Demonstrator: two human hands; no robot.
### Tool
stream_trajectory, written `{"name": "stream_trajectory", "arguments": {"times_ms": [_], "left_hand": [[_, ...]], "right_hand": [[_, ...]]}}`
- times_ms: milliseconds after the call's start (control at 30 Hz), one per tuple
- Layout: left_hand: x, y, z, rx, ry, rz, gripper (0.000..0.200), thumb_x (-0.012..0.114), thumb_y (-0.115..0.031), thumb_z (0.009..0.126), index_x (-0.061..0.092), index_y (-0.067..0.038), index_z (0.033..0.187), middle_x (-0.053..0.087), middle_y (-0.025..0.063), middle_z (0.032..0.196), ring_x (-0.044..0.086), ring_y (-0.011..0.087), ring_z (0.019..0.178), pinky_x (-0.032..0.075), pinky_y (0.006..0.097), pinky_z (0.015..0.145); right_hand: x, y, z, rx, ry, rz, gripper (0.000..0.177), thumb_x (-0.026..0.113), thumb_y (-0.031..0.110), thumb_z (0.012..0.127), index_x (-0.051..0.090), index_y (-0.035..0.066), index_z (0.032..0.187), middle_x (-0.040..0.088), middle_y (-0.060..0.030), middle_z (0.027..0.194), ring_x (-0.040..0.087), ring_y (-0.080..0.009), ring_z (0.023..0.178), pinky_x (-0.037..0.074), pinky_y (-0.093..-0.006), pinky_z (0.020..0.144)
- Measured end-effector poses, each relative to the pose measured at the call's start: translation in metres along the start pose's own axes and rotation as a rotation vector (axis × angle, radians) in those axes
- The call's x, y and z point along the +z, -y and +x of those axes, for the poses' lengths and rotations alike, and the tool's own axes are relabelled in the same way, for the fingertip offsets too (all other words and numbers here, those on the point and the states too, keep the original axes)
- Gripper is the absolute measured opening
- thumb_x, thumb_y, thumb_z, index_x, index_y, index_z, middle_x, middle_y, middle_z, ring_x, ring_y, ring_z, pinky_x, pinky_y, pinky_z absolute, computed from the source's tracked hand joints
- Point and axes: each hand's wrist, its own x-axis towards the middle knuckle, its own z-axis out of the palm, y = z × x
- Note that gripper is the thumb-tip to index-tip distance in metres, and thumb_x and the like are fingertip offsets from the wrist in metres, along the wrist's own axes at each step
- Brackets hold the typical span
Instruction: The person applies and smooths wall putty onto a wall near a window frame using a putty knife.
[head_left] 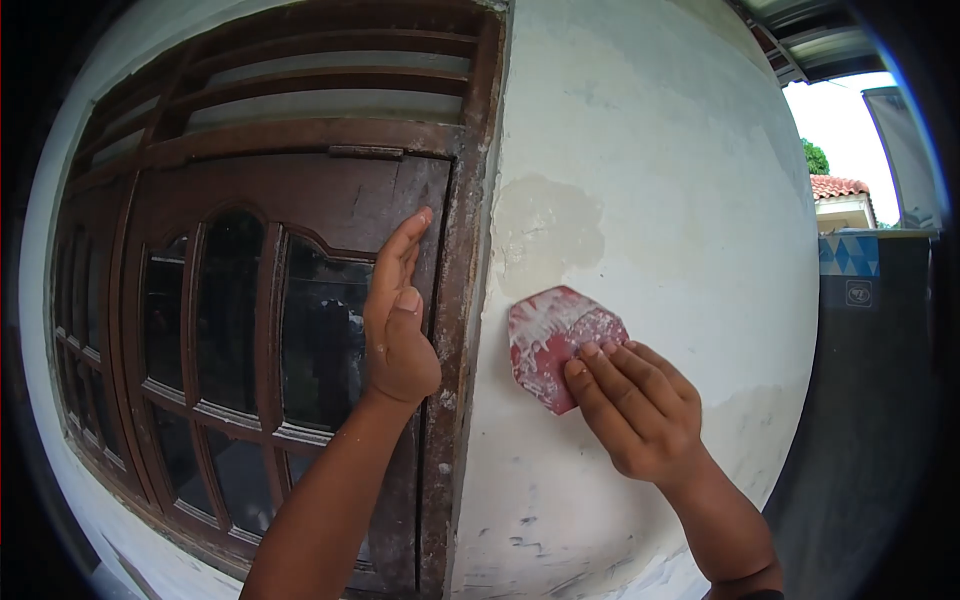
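Note:
My right hand presses a folded red sheet of sandpaper, dusted white, flat against a white plastered wall. Just above the sandpaper is a bare, pale patch where the paint has come off. My left hand rests flat with straight fingers on the dark brown wooden window frame, holding nothing.
The brown window with arched glass panes fills the left half. A grey pillar or wall with a blue patterned band stands at the right. A red tiled roof and a tree show beyond it.

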Motion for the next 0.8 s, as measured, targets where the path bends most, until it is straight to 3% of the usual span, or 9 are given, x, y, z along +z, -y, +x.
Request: {"name": "stream_trajectory", "arguments": {"times_ms": [167, 233, 400, 533, 633, 700, 800], "left_hand": [[-0.001, -0.001, -0.001, -0.007, 0.001, 0.008, 0.069, 0.038, -0.039, 0.098, 0.039, 0.01, 0.146, 0.045, 0.0262, 0.152, 0.036, 0.0336, 0.148, 0.019, 0.0446, 0.126], [-0.002, 0.0, 0.0, 0.005, 0.0, 0.006, 0.069, 0.038, -0.039, 0.098, 0.039, 0.01, 0.147, 0.045, 0.0262, 0.152, 0.036, 0.0338, 0.148, 0.019, 0.0444, 0.126], [-0.001, 0.0, -0.001, 0.008, 0.013, 0.013, 0.069, 0.037, -0.04, 0.099, 0.039, 0.011, 0.146, 0.045, 0.0263, 0.151, 0.037, 0.0337, 0.148, 0.019, 0.0447, 0.126], [0.0, -0.001, 0.0, 0.03, 0.03, 0.042, 0.069, 0.036, -0.039, 0.1, 0.039, 0.011, 0.146, 0.046, 0.0264, 0.151, 0.037, 0.0334, 0.147, 0.02, 0.0449, 0.126], [0.0, 0.0, 0.0, 0.035, 0.028, 0.05, 0.069, 0.036, -0.04, 0.1, 0.04, 0.011, 0.146, 0.046, 0.0264, 0.151, 0.037, 0.0333, 0.147, 0.02, 0.0448, 0.126], [0.0, -0.002, -0.001, 0.024, 0.034, 0.054, 0.069, 0.036, -0.04, 0.1, 0.04, 0.011, 0.146, 0.046, 0.0263, 0.151, 0.038, 0.0333, 0.147, 0.02, 0.0449, 0.126], [0.0, 0.001, 0.0, 0.025, 0.034, 0.055, 0.07, 0.037, -0.042, 0.1, 0.04, 0.011, 0.145, 0.046, 0.0259, 0.151, 0.038, 0.0333, 0.147, 0.02, 0.045, 0.126]], "right_hand": [[0.029, -0.019, 0.031, 0.0, -0.099, -0.059, 0.022, 0.071, 0.01, 0.085, 0.075, 0.001, 0.105, 0.075, -0.0107, 0.101, 0.072, -0.0234, 0.092, 0.062, -0.0347, 0.08], [0.04, -0.013, 0.022, -0.1, 0.048, -0.019, 0.021, 0.07, 0.01, 0.087, 0.075, 0.001, 0.106, 0.075, -0.0105, 0.102, 0.072, -0.0232, 0.093, 0.062, -0.0344, 0.081], [0.009, 0.001, -0.004, -0.069, 0.083, 0.003, 0.016, 0.07, 0.011, 0.088, 0.075, 0.003, 0.101, 0.075, -0.0099, 0.1, 0.072, -0.021, 0.091, 0.062, -0.034, 0.079], [0.018, -0.023, 0.017, -0.066, -0.118, -0.085, 0.018, 0.073, 0.009, 0.082, 0.073, 0.002, 0.098, 0.074, -0.0102, 0.099, 0.069, -0.02, 0.085, 0.06, -0.0328, 0.076], [0.031, -0.025, 0.031, -0.063, -0.095, -0.113, 0.02, 0.07, 0.009, 0.082, 0.072, 0.0, 0.1, 0.073, -0.0129, 0.103, 0.068, -0.0203, 0.087, 0.059, -0.0326, 0.078], [0.038, -0.014, 0.018, -0.141, 0.103, -0.057, 0.02, 0.067, 0.01, 0.085, 0.071, -0.001, 0.102, 0.072, -0.0153, 0.106, 0.068, -0.0206, 0.09, 0.059, -0.0324, 0.08], [0.02, 0.014, -0.008, -0.134, 0.084, -0.018, 0.016, 0.067, 0.011, 0.089, 0.072, 0.0, 0.1, 0.073, -0.0136, 0.101, 0.068, -0.019, 0.085, 0.059, -0.0304, 0.075]]}}
